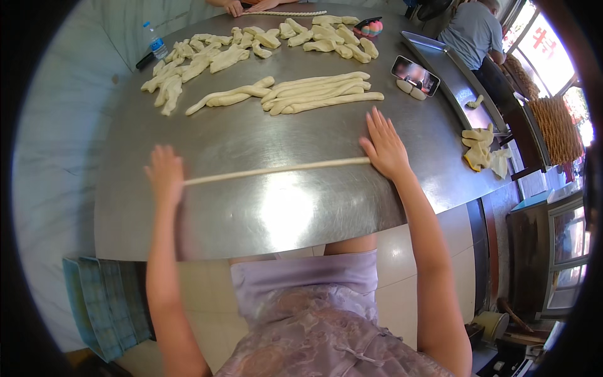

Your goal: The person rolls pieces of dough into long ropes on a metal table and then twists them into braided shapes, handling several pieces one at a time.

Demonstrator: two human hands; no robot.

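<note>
A long thin rope of dough [278, 170] stretches across the steel table, almost straight and slightly higher at its right end. My left hand [166, 176], a little blurred, lies flat over the rope's left end with the palm down. Over the other end rests my right hand [387, 143], its fingers extended and the thumb spread away. Both rope ends are hidden beneath the hands. Beyond the rope, several thick dough strands [325, 92] lie side by side in a bundle. Touching the bundle's left side are a few more loose strands [231, 98].
Many dough pieces [231, 56] cover the table's far part. Another person's hands [249, 6] touch a twisted dough rope [285, 13]. A propped phone [415, 75], a metal tray [452, 70] and gloves [479, 148] line the right; a water bottle [155, 41] stands far left.
</note>
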